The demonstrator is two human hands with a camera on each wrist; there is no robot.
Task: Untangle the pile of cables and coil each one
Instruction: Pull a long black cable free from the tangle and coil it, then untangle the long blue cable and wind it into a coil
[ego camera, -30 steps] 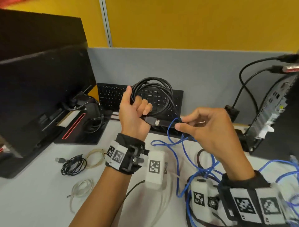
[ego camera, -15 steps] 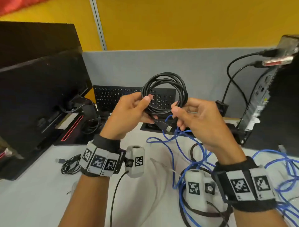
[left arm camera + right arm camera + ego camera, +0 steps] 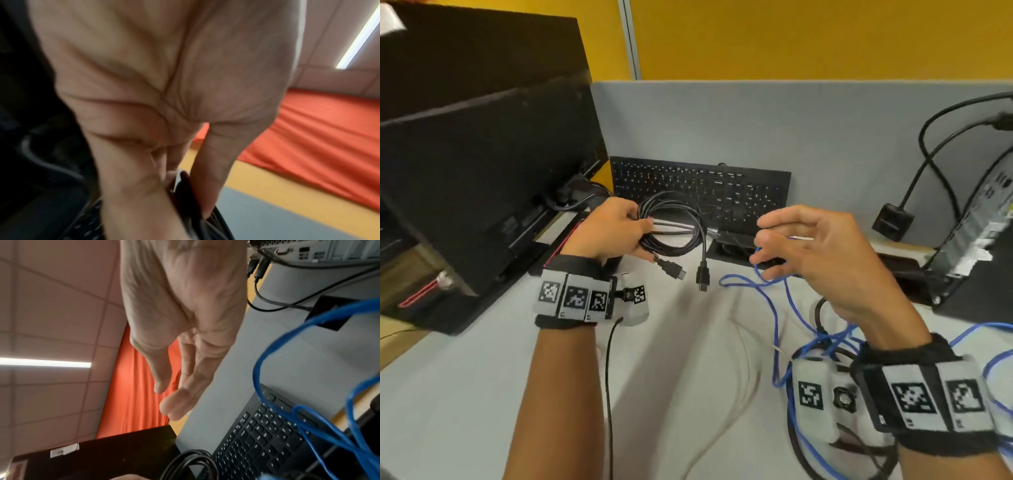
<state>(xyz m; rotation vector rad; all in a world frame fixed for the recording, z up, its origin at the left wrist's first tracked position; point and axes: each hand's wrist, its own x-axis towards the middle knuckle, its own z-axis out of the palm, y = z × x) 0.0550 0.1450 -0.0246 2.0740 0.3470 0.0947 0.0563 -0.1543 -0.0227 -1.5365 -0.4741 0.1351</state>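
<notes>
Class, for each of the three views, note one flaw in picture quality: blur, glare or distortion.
Head view: wide-angle bending at the edges, right hand slightly smeared. Left wrist view: left hand blurred throughout. Right wrist view: ceiling light glares, blue cable soft.

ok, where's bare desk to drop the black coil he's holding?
Best patch: the bare desk left of the left forearm, in front of the monitor. A narrower strip runs between the forearms, crossed by a pale cable. Right side is crowded: the blue cable tangles under the right hand. The left hand grips the black coil.
</notes>
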